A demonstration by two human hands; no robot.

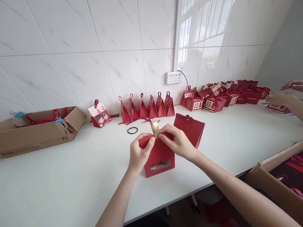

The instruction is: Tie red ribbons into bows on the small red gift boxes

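Observation:
A red gift box [159, 158] with a small clear window stands upright on the white table [55, 191] right in front of me. My left hand [139, 154] pinches its top left edge, fingers closed. At the top right of the box my right hand [177, 141] is pressed closed on the top fold. A gold ribbon loop [154, 128] sticks up between the two hands. Just behind my right hand stands a second red box [193, 127] with a snap flap.
A row of folded red boxes [147, 108] lines the wall, with a black ring [132, 130] before it. An open cardboard carton [29, 132] lies left, another [291, 186] at lower right. Many red boxes [226, 95] pile up far right, where another person's hands [284, 97] work.

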